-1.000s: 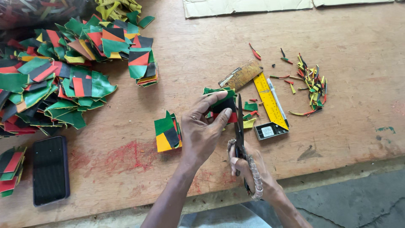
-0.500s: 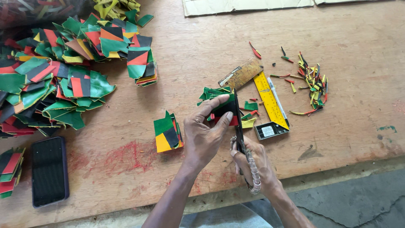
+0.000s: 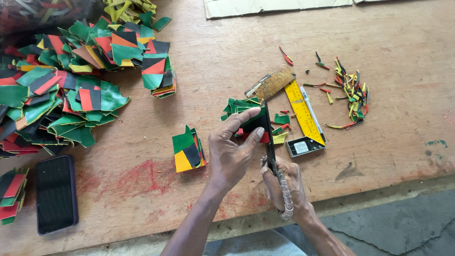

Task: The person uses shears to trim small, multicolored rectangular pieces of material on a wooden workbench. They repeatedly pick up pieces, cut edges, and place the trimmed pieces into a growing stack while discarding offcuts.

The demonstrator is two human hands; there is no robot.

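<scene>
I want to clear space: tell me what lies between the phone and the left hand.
In the head view, between the phone and the left hand sits a small stack of green, yellow and black pieces on bare wood.

Left hand (image 3: 230, 154) reaching forward, palm down, thumb and forefinger pinched together ahead. Right hand (image 3: 284, 182) just beside it, curled into a closed grip, forearms converging from below.

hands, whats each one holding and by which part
The left hand pinches a multicoloured patch piece by its near edge. The right hand grips black scissors by the wrapped handles, blades at the piece.
</scene>
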